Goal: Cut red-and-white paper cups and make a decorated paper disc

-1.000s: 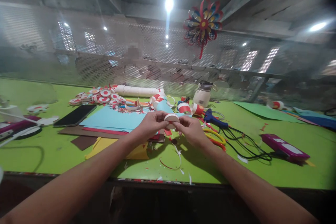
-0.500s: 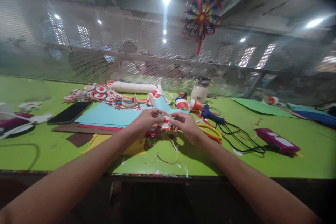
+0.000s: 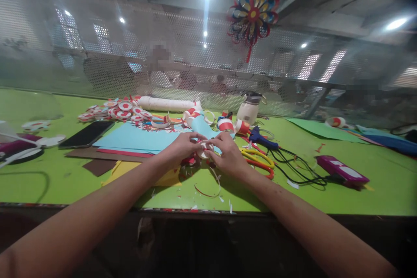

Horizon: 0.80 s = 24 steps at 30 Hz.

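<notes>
Head view. Both hands met over the middle of the green worktop [image 3: 374, 200], nearer its front edge. Left hand [image 3: 182, 147] and right hand [image 3: 228, 154] were each closed on the same small red-and-white paper ring [image 3: 204, 150], fingertips pinching it from either side; most of the ring was hidden by the fingers.

Under and behind the hands lay a light blue paper sheet [image 3: 137, 139], with yellow paper [image 3: 130, 169] and brown paper [image 3: 97, 166] below it. A black phone [image 3: 86, 134] lay to the left of the blue sheet. Toward the back edge sat a heap of red-and-white paper discs [image 3: 117, 110] and a white roll [image 3: 166, 104]. Right of the hands: yellow and red scissors [image 3: 260, 163], a blue glue gun [image 3: 262, 140] with black cable, a white jar [image 3: 249, 112], and a magenta case [image 3: 342, 170]. A paper pinwheel flower [image 3: 253, 13] hung on the mesh screen behind. No writing could be read.
</notes>
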Tool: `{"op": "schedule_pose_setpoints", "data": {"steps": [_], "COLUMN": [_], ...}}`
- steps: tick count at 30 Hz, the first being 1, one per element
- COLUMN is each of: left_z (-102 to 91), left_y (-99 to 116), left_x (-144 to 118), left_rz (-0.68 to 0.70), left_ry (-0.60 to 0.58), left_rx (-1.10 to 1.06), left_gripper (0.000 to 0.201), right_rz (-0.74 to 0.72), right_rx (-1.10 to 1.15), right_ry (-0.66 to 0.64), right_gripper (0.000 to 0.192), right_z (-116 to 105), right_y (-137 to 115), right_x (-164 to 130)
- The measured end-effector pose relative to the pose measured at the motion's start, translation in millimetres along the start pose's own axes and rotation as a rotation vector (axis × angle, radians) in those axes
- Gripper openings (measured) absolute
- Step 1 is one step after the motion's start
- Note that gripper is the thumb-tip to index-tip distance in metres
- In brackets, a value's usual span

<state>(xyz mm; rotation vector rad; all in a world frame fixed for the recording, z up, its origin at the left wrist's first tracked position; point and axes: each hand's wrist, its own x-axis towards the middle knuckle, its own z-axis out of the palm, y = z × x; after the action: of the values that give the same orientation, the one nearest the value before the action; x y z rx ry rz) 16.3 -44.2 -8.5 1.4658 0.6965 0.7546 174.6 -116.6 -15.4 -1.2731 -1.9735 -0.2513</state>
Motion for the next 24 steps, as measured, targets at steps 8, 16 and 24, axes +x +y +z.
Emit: {"op": "schedule_pose_setpoints", "data": {"steps": [8,16,24], "left_z": [2.8,5.9,0.5], "left_y": [0,7,7], "left_x": [-1,-6,-6], "left_rz": [-0.045,-0.141,-0.05], "left_ry": [-0.011,-0.044,-0.047], "left_rx": [-0.015,0.033,0.023], "left_gripper": [0.034,0.032,0.031], "right_rz": [0.139,0.113,0.449], "right_rx": [0.069,0.126,0.633], "right_ry": [-0.098,-0.046,-0.151], "right_gripper": [0.007,0.012,0.025], "right_z": [2,7,-9], "right_y": [0,2,10], "right_x": [2,-1,7]}}
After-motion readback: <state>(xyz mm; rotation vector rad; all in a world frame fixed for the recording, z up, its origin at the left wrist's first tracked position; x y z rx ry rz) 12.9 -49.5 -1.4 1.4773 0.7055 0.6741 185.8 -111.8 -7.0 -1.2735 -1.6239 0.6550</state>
